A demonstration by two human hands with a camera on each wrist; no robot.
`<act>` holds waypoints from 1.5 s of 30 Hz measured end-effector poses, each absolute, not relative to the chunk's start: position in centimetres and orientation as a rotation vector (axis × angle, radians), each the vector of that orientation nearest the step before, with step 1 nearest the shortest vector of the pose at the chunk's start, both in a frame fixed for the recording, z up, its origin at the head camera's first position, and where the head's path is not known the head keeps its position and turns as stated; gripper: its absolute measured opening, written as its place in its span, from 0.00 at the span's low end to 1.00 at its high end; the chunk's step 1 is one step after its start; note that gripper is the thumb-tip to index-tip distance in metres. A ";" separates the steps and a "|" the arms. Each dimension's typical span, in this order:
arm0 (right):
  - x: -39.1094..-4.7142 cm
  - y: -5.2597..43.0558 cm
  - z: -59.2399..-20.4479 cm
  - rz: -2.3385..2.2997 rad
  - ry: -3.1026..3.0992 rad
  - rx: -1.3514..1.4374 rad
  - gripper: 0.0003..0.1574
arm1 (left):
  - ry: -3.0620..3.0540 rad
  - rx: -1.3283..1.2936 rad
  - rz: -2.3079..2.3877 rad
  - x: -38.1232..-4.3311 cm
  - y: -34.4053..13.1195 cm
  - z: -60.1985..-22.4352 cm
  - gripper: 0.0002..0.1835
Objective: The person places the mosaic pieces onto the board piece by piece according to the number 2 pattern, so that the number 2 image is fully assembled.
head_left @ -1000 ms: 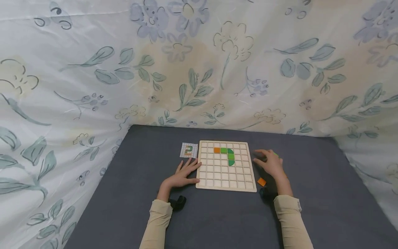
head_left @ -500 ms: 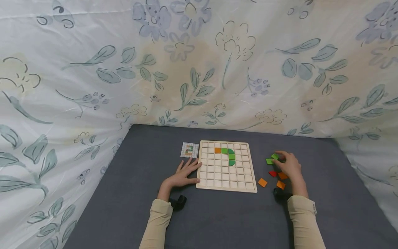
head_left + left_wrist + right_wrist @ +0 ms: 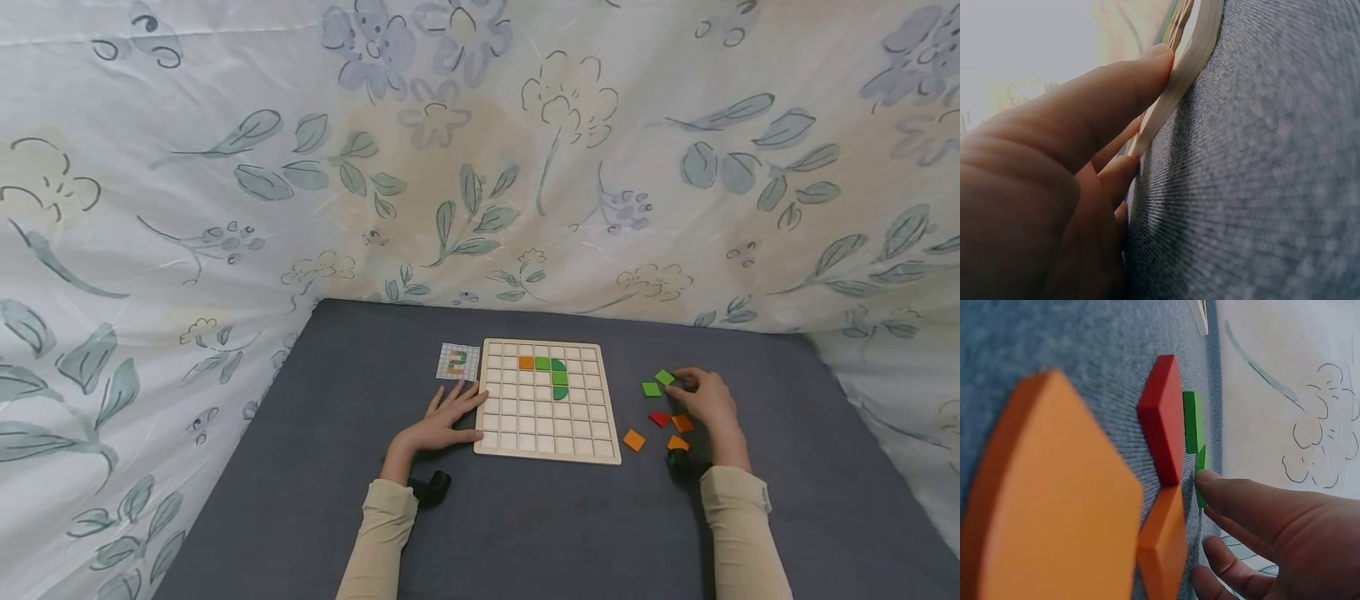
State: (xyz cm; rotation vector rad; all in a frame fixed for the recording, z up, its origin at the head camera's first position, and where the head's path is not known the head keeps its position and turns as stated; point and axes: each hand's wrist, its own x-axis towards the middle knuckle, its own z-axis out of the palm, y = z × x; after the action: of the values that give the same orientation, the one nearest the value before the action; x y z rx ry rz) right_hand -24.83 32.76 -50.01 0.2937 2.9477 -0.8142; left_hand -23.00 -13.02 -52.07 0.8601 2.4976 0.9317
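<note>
A square wooden grid board point(image 3: 517, 421) lies on the dark table. Set in its cells are an orange square point(image 3: 527, 362), green squares point(image 3: 559, 378) and dark green rounded tiles point(image 3: 560, 392), forming a hooked line. My left hand point(image 3: 441, 422), fingers spread, rests at the board's left edge; in the left wrist view the thumb point(image 3: 1129, 81) touches the rim. To the right of the board, my right hand point(image 3: 708, 402) is beside a loose green tile point(image 3: 664, 377), thumb tip point(image 3: 1207, 477) overlapping it in the right wrist view. The fingers are loosely bent around no tile.
Loose pieces lie near the right hand: another green tile point(image 3: 651, 389), a red tile point(image 3: 659, 419) and orange tiles point(image 3: 633, 440). A small printed pattern card point(image 3: 457, 362) lies left of the board. Floral cloth point(image 3: 480, 167) hangs behind the table.
My right hand has moved right from beside the board to the loose tiles, then drawn slightly back from the green tile, uncovering the pieces. The left hand stays at the board's edge.
</note>
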 end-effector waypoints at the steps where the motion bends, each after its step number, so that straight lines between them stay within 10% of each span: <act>1: -24.9 32.8 -50.0 -0.814 2.941 0.298 0.31 | 2.497 0.861 0.933 -23.0 -13.0 -52.1 0.38; 45: -25.4 28.9 -49.5 -0.899 3.068 0.011 0.22 | 2.502 0.861 0.931 -23.0 -12.9 -52.0 0.39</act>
State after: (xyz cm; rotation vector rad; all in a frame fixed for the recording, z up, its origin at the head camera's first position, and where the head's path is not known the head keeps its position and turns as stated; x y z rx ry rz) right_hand -25.39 28.95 -49.52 0.0112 3.0677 -0.8988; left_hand -23.00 -12.95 -52.02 0.8614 2.5022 0.9306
